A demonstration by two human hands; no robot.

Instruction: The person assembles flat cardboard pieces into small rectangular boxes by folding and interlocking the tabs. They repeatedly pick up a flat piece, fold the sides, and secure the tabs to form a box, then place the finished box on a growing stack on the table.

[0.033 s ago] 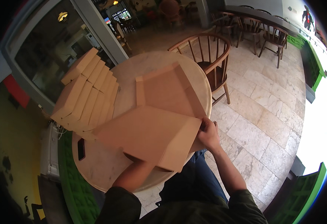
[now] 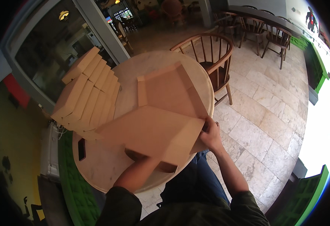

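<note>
A brown cardboard box is partly folded and lies across the near half of the round table. Its wide open panel stretches away toward the far side, with raised side strips. My right hand is closed on the box's right edge, fingers curled round the fold near the corner. From the lower left my left forearm reaches in under the near panel; the cardboard hides that hand and its fingers. A dark gap shows below the near panel's edge, beside my left wrist.
Folded cardboard boxes stand in a leaning stack at the table's left. A dark phone lies by the left rim. A wooden armchair stands close to the table's far right. Green tufted seating runs along the left.
The near flap of the box has swung up from hanging down, uncovering the dark inside by my left wrist. My right hand has hardly moved.
</note>
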